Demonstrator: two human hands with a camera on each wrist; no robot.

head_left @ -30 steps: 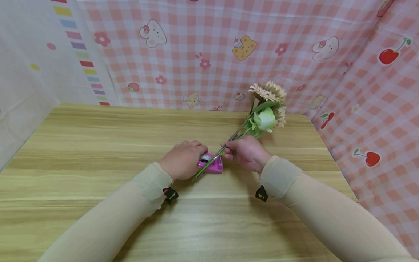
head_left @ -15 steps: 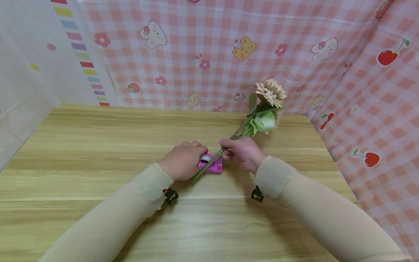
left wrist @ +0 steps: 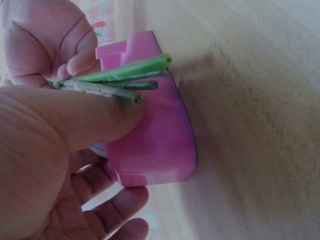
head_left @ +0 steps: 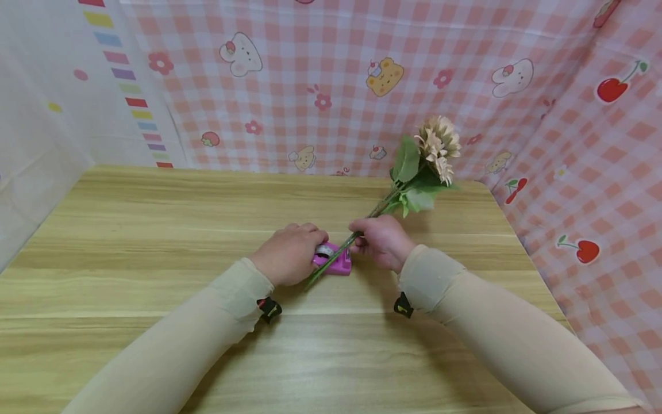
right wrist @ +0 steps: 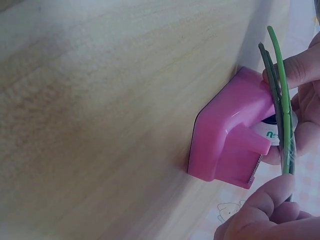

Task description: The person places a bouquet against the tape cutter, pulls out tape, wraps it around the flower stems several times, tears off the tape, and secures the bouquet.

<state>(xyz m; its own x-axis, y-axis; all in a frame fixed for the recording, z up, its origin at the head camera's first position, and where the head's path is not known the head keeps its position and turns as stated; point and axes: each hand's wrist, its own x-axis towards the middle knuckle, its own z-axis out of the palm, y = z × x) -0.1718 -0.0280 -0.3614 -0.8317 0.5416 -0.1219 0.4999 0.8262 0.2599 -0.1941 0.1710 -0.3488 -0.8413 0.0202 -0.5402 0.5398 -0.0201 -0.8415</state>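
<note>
My left hand grips a pink tape dispenser by one end, thumb on its near side and fingers on the far side. The dispenser stands on the table with a tape roll in it and a toothed cutter at its front. With thumb and fingers, my right hand pinches a bundle of green stems slanting over the dispenser. Shiny clear film shows around the stems in both wrist views. At the upper end are beige flowers and broad green leaves.
A wood-grain table lies under both hands. Behind it hangs a pink checked cloth with cartoon prints, and more of this cloth covers the right side. A white cloth hangs at the left.
The flower bundle has turned about its stems, so the pale green rose has gone from sight and leaves face me. My right hand has shifted slightly left; my left hand stays on the dispenser.
</note>
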